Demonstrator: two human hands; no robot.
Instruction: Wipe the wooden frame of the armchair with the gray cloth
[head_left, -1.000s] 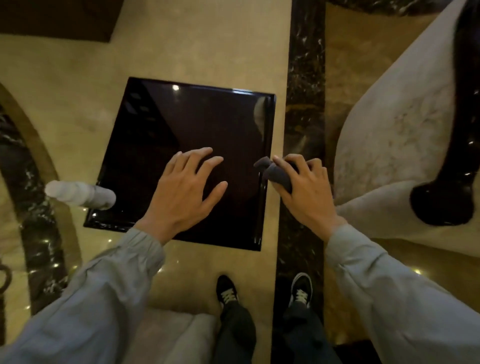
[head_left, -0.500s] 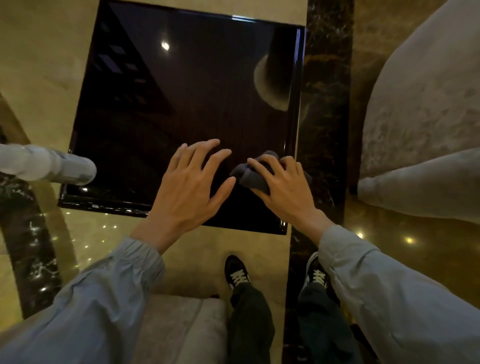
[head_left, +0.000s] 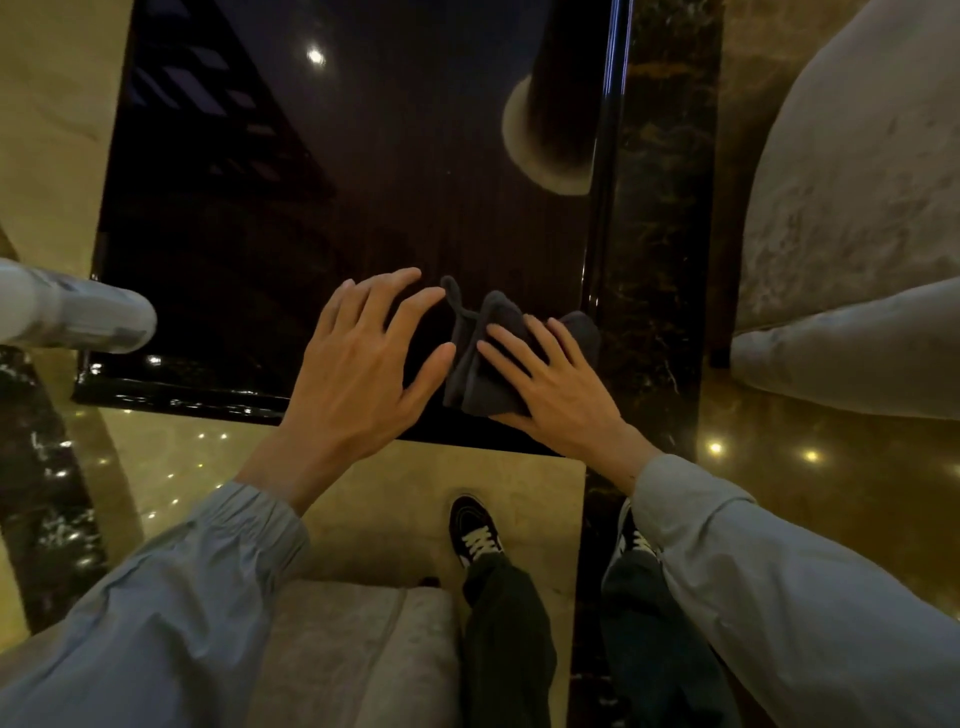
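Right hand (head_left: 558, 384): fingers spread flat, pressing the crumpled dark gray cloth (head_left: 485, 358) onto the glossy dark square tabletop (head_left: 363, 208), near its front right corner. Left hand (head_left: 363, 364): open, fingers splayed, empty, resting on the same tabletop, thumb just beside the cloth. Pale upholstered armchair (head_left: 852, 234) stands to the right, apart from the table, across a dark marble floor strip (head_left: 665, 208). Its wooden frame cannot be made out

Both hands (head_left: 363, 364) (head_left: 561, 384) flat, fingers spread, side by side.
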